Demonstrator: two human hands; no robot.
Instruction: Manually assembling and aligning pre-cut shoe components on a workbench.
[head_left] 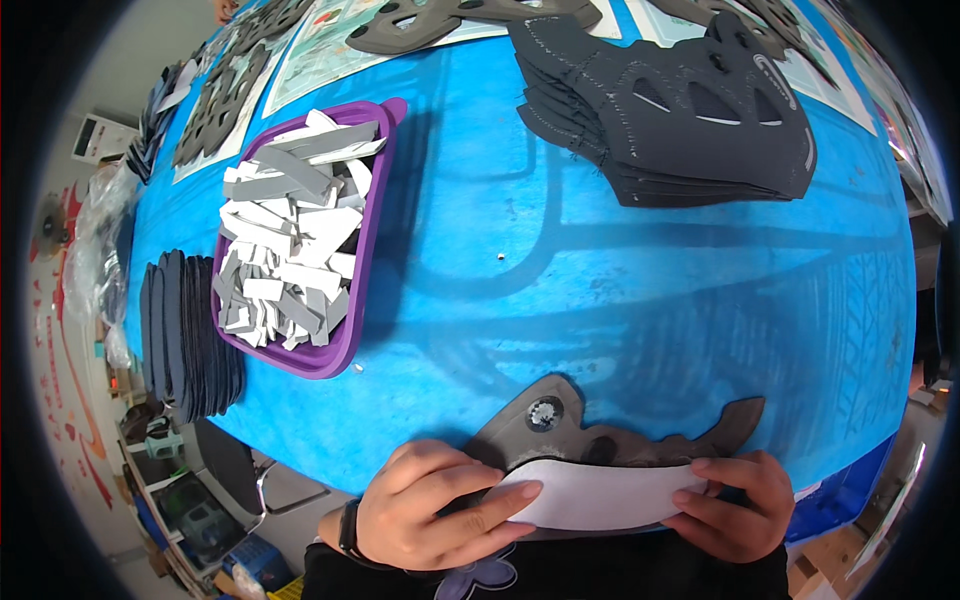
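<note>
A dark grey cut piece, shaped like a flat shoe upper (625,448), lies at the near edge of the blue table. Along its near side runs a curved white strip (605,497). My left hand (430,505) grips the left end of the strip, fingers on top of it. At the other end, my right hand (735,508) pinches the strip and the upper between thumb and fingers. The undersides of both pieces are hidden. A round hole with a white fringe shows in the upper's left part.
Left of centre, a purple tray (362,285) holds many white and grey strips. Beside it stands a row of dark pads (185,335). A stack of dark uppers (700,155) lies far right, with more uppers (410,25) on printed sheets behind. A blue crate (850,490) sits below right.
</note>
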